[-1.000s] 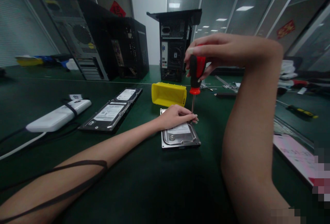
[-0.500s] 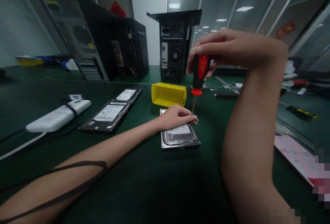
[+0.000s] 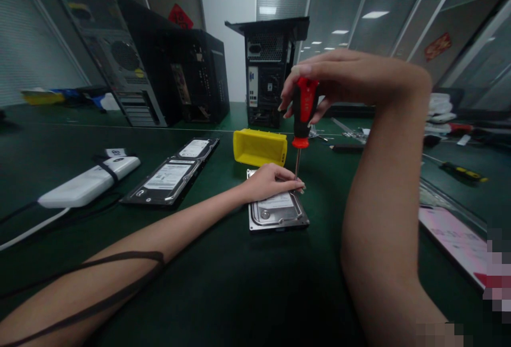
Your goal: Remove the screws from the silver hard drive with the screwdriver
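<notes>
A silver hard drive lies flat on the dark green table. Across its upper part rests my left hand, its fingertips pinched around the lower end of the screwdriver shaft at the drive's right edge. My right hand grips the red and black screwdriver from above by its handle. The screwdriver stands nearly upright, and its tip is hidden behind my left fingers. Just behind the drive sits a yellow plastic bin on its side.
Two more hard drives and a white power strip lie to the left. Computer cases stand at the back. On the right are a pink-screened device, a yellow-black tool and a black pencil-like item.
My right hand has shifted slightly left with its fingers turned around the screwdriver handle. The whole view has also moved a little. My left hand stays on the drive.
</notes>
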The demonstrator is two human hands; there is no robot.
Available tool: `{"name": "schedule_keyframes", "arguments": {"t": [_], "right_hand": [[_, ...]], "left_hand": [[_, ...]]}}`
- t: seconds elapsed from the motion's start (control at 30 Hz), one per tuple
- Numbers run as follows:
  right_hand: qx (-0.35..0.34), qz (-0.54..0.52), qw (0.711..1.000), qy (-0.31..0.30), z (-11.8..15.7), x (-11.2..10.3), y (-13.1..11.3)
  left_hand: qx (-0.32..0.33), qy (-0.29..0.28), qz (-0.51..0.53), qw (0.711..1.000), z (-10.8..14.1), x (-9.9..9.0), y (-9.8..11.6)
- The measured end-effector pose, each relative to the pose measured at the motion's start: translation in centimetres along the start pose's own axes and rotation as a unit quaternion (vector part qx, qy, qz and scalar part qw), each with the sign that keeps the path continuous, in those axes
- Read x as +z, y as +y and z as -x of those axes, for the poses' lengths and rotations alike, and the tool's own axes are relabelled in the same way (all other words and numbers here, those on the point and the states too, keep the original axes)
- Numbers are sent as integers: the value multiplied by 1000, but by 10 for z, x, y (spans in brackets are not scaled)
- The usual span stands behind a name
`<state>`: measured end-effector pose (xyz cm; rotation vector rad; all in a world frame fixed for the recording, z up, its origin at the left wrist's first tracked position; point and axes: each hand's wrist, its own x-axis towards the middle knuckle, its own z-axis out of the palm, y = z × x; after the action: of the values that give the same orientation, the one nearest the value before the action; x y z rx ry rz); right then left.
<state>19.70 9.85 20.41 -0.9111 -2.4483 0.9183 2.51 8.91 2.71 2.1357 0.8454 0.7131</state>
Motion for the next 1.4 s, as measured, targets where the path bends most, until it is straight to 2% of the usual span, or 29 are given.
{"name": "schedule_keyframes", "arguments": {"t": [0.17,0.53,0.7,0.93,1.03,1.23,1.4], "right_hand": [[0,-32,999,-17,0,-3,1],[2,27,998,48,9,-8,7],[35,38,996,75,8,-6,7],[31,45,996,71,3,-2,4],[33,51,996,72,1,-2,4],[29,43,997,49,-2,-6,9],[47,4,997,54,-2,-2,5]], "left_hand": [[-1,2,-8,1000,0,0,-1],[-3,3,-7,1000,1,0,0],[2,6,-6,1000,0,0,-3],[-6,2,-6,1000,1,0,-1],[-8,3,15,1000,0,0,-2],[-38,2,130,991,-2,2,-5],[-44,8,120,992,-2,3,-5]]}}
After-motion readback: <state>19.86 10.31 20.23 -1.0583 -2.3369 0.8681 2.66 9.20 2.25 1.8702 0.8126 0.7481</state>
